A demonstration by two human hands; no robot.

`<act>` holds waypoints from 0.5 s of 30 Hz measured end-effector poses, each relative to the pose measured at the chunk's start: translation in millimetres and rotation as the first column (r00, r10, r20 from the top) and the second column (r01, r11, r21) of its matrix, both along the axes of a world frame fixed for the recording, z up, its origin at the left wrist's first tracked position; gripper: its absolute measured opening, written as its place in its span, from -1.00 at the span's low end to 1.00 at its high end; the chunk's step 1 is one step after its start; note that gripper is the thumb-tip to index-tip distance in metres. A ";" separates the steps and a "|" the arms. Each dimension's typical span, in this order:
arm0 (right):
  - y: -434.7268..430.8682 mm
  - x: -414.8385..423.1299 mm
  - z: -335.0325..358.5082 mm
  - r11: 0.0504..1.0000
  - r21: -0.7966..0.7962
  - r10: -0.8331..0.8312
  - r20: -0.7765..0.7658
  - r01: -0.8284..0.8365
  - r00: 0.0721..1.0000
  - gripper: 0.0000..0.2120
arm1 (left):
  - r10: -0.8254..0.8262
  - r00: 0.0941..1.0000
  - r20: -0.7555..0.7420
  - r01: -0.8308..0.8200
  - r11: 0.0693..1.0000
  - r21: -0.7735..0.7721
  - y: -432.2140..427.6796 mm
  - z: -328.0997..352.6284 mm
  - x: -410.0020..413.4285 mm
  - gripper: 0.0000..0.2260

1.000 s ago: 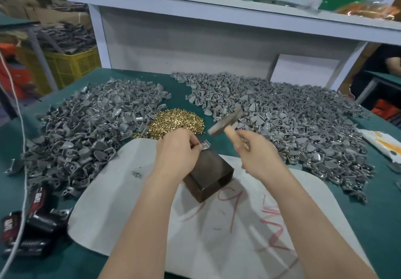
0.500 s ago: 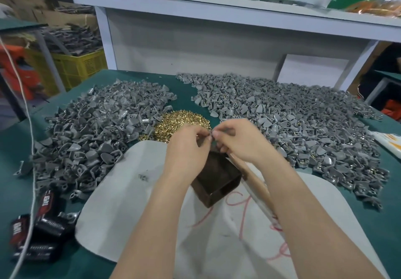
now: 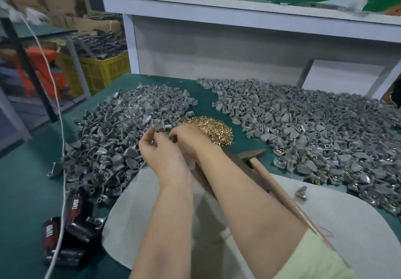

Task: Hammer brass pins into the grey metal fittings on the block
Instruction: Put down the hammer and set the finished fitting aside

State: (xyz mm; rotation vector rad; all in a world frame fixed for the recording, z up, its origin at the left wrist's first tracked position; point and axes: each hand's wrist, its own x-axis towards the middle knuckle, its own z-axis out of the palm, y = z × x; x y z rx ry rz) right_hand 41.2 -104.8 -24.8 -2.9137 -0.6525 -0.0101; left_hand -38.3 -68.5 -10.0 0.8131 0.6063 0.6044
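- The left hand (image 3: 161,153) pinches a grey fitting (image 3: 160,125) over the left heap (image 3: 112,135).
- The right hand (image 3: 191,138) is curled beside the brass pins (image 3: 213,128); its grip is unclear.
- The hammer (image 3: 253,153) lies on the block (image 3: 243,167).

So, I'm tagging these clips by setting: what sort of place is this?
Likely a small factory's hand-assembly station: heaps of grey fittings, a pile of brass pins, and a hammer.
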 end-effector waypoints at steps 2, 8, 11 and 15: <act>7.2 4.8 -4.4 0.999 -0.022 -0.046 0.061 0.047 0.997 -0.78 | 0.016 1.000 -0.013 -0.016 1.000 0.015 0.0 -0.1 0.8 -0.80; -31.8 -5.5 33.6 0.889 0.439 -0.091 -0.115 0.132 0.989 -0.87 | -0.076 0.997 -0.031 0.080 0.986 0.146 -4.4 -3.4 0.0 -0.76; -65.6 -25.4 53.4 0.762 0.626 -0.001 -0.255 0.165 0.967 -0.86 | -0.238 0.971 0.010 0.225 0.931 0.286 -11.1 -3.4 -0.8 -0.71; -92.5 -46.9 62.2 0.724 0.659 -0.024 -0.270 0.204 0.962 -0.91 | -0.469 0.883 0.011 0.401 0.767 0.500 -20.0 0.8 -4.8 -0.75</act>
